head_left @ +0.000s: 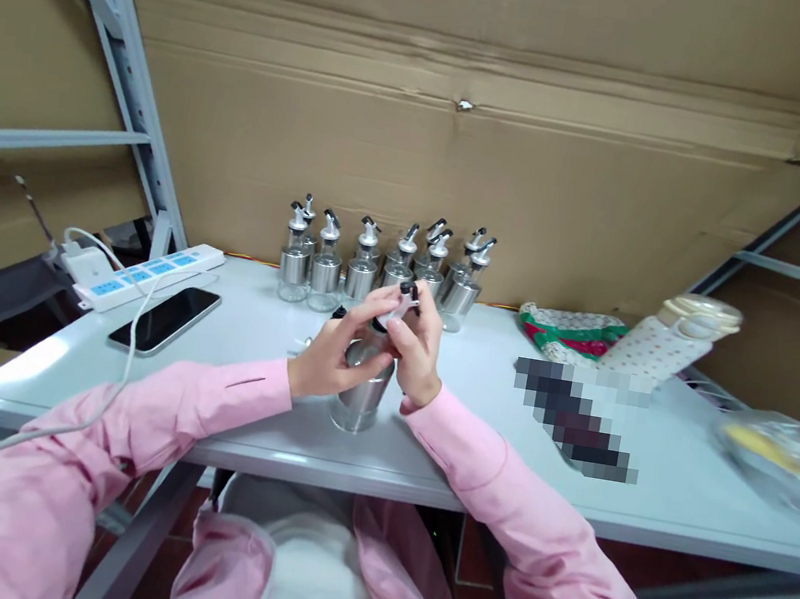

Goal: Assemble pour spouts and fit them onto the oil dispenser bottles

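Note:
A steel-and-glass oil bottle [360, 397] stands on the white table [470, 432] in front of me. My left hand [338, 349] is wrapped round its upper part and holds it steady. My right hand [421, 345] is closed on the bottle's pourer cap [406, 299] at the top, fingers pinched round the black spout. Behind them, against the cardboard wall, stand several like bottles [382, 264] with pourer caps in a row.
A phone [167, 317] lies at the left, beside a white power strip [146, 274] with a cable running off the table edge. At the right lie a patterned cloth [571, 331], a dotted white bottle [666, 348], a blurred dark object [578, 421] and a clear bag [792, 459].

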`<state>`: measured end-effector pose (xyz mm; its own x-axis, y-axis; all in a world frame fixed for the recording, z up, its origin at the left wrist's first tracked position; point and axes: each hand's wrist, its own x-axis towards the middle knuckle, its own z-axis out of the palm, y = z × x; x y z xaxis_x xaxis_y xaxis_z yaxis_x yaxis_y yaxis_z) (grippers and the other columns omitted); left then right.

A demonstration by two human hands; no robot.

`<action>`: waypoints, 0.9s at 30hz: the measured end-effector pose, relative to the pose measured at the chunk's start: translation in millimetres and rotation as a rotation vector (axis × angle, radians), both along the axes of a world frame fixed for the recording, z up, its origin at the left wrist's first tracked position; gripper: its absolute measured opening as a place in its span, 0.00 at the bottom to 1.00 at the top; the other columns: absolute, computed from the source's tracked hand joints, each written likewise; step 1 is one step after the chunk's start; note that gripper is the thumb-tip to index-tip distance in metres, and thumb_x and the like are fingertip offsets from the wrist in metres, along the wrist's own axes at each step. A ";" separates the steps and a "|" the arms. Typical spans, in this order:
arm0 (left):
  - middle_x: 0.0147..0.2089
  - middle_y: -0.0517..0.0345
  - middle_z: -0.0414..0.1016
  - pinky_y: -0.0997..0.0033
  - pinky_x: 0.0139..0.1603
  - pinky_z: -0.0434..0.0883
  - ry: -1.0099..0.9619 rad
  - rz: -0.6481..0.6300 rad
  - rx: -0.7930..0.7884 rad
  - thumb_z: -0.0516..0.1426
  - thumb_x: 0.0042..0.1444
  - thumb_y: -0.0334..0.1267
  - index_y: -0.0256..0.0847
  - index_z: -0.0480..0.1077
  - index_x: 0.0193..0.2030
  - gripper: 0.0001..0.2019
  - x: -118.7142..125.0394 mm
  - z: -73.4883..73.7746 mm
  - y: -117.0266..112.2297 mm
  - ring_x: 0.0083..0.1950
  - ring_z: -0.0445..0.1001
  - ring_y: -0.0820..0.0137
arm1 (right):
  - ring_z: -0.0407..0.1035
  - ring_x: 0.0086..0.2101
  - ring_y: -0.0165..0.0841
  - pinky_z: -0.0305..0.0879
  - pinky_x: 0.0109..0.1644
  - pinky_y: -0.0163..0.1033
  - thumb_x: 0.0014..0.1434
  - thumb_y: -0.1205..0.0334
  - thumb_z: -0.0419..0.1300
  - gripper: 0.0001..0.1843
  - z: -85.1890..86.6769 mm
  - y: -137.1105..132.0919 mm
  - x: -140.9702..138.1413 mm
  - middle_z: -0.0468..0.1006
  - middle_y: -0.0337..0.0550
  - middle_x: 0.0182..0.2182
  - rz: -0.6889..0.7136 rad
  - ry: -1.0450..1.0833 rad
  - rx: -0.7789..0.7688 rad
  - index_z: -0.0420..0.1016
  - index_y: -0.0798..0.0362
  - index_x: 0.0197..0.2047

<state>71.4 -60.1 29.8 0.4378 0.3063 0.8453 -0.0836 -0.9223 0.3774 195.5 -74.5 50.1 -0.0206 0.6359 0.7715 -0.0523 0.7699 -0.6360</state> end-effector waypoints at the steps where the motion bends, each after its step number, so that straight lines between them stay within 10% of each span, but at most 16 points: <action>1: 0.63 0.45 0.53 0.70 0.41 0.73 0.006 0.003 0.012 0.53 0.57 0.39 0.47 0.48 0.60 0.26 -0.5 -0.4 0.3 0.57 0.65 0.61 | 0.60 0.28 0.29 0.61 0.33 0.36 0.52 0.47 0.55 0.15 -2.3 0.7 -0.6 0.63 0.37 0.27 0.036 0.019 -0.022 0.61 0.49 0.36; 11: 0.62 0.47 0.53 0.63 0.55 0.66 -0.093 0.012 -0.017 0.49 0.60 0.38 0.46 0.44 0.63 0.26 1.1 -24.6 2.1 0.58 0.62 0.64 | 0.59 0.25 0.27 0.59 0.29 0.33 0.50 0.48 0.51 0.15 -5.2 -1.9 -8.3 0.61 0.35 0.25 0.135 0.057 -0.168 0.57 0.50 0.35; 21: 0.57 0.49 0.59 0.63 0.49 0.69 -0.106 -0.029 -0.081 0.49 0.59 0.39 0.47 0.42 0.63 0.26 -0.4 -31.6 -1.9 0.49 0.68 0.66 | 0.39 0.17 0.22 0.37 0.18 0.31 0.47 0.52 0.53 0.14 -3.4 -7.1 -6.7 0.55 0.33 0.22 0.274 0.103 -0.421 0.58 0.50 0.35; 27: 0.60 0.48 0.54 0.56 0.56 0.64 -0.155 0.001 -0.058 0.49 0.59 0.38 0.47 0.45 0.61 0.24 -0.1 -36.9 0.9 0.61 0.57 0.60 | 0.40 0.16 0.21 0.34 0.18 0.31 0.45 0.54 0.53 0.13 -0.5 -11.6 -5.9 0.56 0.32 0.21 0.314 0.092 -0.436 0.54 0.50 0.31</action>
